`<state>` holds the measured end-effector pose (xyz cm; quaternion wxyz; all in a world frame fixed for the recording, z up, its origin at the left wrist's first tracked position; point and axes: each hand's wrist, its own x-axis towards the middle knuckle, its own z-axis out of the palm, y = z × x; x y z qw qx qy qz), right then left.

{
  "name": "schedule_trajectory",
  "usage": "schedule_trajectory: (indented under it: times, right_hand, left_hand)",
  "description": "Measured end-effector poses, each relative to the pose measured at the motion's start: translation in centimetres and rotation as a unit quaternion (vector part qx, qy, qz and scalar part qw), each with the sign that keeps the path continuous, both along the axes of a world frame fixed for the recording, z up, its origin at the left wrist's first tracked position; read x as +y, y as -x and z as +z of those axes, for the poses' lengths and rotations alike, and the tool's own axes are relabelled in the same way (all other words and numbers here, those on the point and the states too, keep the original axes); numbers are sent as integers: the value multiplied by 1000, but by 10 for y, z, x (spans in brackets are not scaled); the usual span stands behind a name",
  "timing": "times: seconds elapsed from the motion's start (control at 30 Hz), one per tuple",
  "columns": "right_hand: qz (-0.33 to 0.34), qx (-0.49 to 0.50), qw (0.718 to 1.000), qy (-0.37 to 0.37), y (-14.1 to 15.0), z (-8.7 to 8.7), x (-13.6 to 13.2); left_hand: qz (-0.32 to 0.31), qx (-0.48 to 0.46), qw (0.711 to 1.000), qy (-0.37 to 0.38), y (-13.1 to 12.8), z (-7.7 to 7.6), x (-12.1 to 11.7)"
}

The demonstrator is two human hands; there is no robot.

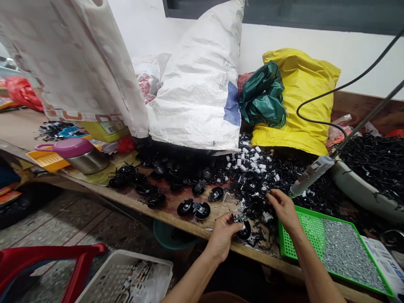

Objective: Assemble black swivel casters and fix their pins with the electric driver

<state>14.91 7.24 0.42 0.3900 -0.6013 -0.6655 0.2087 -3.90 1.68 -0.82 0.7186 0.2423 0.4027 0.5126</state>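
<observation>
My left hand [221, 236], at the bench's front edge, pinches a small part [240, 218] with silvery metal pieces and a black round body. My right hand [285, 210] is to the right, its thumb and fingers together at the edge of a heap of small black pieces [252, 191]; whatever sits between the fingertips is too small to make out. Similar black round parts with metal on top [201, 209] lie left of my left hand. White small pieces [252, 162] are strewn over the heap's back. An electric screwdriver [312, 174] hangs tilted above my right hand.
A green tray [285, 240] with small silvery pieces stands at the right. Behind it is a wide basin [356, 185] full of black parts. White sack [198, 84] and yellow bag [311, 92] line the wall. A pink-lidded container [83, 158] stands left; a white basket [107, 269] is below.
</observation>
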Motion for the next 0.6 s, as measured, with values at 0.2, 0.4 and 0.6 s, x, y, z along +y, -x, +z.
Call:
schedule_trajectory:
  times: [0.2,0.4,0.6]
  right_hand:
    - [33,83,996,23,13,3,-24]
    - [170,91,972,133,42,7,-59]
    - [241,-64,968,0,38,2,-67]
  left_hand:
    - [13,41,996,-80,-1,16,-3]
    - [0,17,999,-33,4,20,-4]
    - [43,-56,996,46,12,13,6]
